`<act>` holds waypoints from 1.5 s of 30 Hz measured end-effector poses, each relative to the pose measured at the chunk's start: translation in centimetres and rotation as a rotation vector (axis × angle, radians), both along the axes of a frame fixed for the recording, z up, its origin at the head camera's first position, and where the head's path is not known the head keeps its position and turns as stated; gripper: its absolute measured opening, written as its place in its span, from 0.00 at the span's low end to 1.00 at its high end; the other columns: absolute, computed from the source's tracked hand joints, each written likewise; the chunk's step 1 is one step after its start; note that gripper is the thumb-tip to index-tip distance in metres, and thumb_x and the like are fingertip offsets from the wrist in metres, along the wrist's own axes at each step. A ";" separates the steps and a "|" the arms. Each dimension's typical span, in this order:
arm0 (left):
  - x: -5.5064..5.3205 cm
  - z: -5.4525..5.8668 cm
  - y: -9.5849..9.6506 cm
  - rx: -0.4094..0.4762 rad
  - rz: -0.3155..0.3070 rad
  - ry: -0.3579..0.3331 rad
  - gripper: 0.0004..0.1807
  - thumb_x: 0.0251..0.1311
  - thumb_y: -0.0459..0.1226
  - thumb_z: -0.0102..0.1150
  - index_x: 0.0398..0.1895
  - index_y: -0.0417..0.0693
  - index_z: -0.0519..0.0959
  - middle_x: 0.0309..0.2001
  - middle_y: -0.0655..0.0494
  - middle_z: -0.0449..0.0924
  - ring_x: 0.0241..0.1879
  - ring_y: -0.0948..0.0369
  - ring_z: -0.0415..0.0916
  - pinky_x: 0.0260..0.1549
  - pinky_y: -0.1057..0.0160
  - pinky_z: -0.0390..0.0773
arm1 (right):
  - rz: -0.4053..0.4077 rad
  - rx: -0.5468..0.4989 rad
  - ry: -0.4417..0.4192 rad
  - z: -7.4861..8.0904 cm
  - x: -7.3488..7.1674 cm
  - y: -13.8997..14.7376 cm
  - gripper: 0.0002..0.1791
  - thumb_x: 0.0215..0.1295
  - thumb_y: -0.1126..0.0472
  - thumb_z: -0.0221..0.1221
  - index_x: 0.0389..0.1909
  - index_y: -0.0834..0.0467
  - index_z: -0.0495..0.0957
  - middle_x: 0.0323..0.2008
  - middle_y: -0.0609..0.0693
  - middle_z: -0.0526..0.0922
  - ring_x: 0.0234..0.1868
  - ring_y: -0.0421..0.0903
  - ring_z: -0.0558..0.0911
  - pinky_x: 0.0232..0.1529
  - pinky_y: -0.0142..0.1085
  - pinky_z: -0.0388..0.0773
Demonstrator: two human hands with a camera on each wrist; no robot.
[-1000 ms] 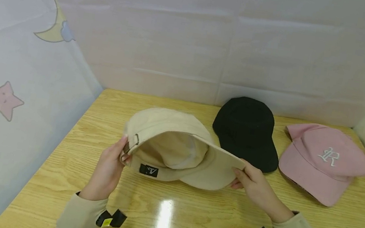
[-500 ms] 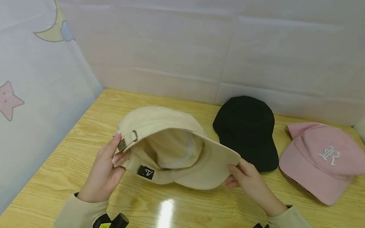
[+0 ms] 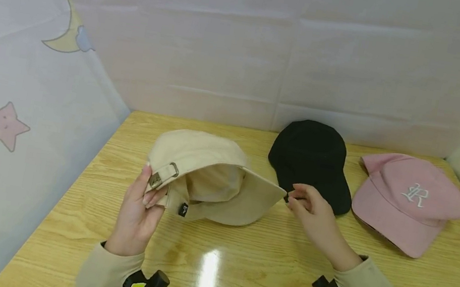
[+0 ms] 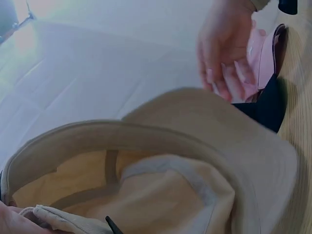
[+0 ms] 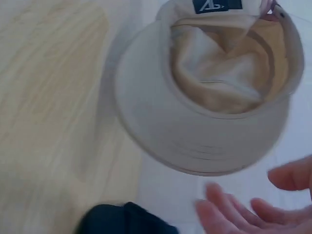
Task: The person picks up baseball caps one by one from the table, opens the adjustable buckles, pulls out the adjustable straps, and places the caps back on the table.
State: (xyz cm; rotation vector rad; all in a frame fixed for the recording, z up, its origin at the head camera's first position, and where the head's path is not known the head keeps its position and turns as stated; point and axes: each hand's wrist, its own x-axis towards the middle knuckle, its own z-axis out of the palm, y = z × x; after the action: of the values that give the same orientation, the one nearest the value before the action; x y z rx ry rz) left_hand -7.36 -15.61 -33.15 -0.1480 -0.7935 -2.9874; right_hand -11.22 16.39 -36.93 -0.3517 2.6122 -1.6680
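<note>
A beige baseball cap (image 3: 200, 146) is held up on its side over the table, its inside and a black label (image 3: 183, 210) facing the front. My left hand (image 3: 137, 219) grips the cap's back strap beside the metal buckle (image 3: 173, 169). Off the tip of the brim (image 5: 204, 146), my right hand (image 3: 313, 217) hangs with loosely bent fingers and nothing between them. A small gap parts those fingers (image 5: 219, 209) from the brim in the right wrist view. Behind that hand lies a black cap (image 3: 310, 161).
A pink cap (image 3: 410, 202) with a white embroidered letter lies at the right, against the black one. All are on a wood-grain table (image 3: 254, 278) backed by a pale cloth wall (image 3: 235, 54). Each wrist wears a small black camera.
My right hand has let go of the brim, and its fingers have parted from it. The cap has shifted left and turned slightly in my left hand, which still grips the strap.
</note>
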 end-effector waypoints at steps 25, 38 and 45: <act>0.4 1.8 3.1 -0.311 0.044 0.001 0.09 0.69 0.41 0.56 0.36 0.45 0.78 0.28 0.61 0.76 0.15 0.73 0.61 0.16 0.79 0.60 | 0.093 0.043 0.766 3.0 0.1 -7.0 0.31 0.52 0.82 0.63 0.60 0.76 0.69 0.61 0.69 0.71 0.62 0.64 0.70 0.60 0.52 0.68; -0.4 4.5 3.9 -0.518 0.086 -0.032 0.13 0.70 0.38 0.53 0.26 0.45 0.69 0.23 0.63 0.69 0.15 0.73 0.59 0.14 0.78 0.58 | 0.059 0.047 0.723 3.4 0.1 -7.2 0.28 0.56 0.80 0.62 0.61 0.74 0.70 0.61 0.65 0.74 0.62 0.60 0.72 0.62 0.45 0.68; -0.9 5.4 4.4 -0.568 0.107 -0.026 0.13 0.68 0.35 0.56 0.23 0.45 0.71 0.20 0.63 0.69 0.17 0.72 0.60 0.17 0.77 0.60 | 0.027 0.046 0.752 3.5 0.1 -7.4 0.27 0.57 0.80 0.61 0.60 0.72 0.72 0.58 0.64 0.76 0.60 0.60 0.74 0.60 0.46 0.70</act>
State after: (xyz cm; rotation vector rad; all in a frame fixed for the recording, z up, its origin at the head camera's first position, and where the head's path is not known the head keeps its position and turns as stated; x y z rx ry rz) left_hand -8.31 -11.18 -27.72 -0.0812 -1.5741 -2.5857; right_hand -11.12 9.00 -33.44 -1.2132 3.0850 -1.6988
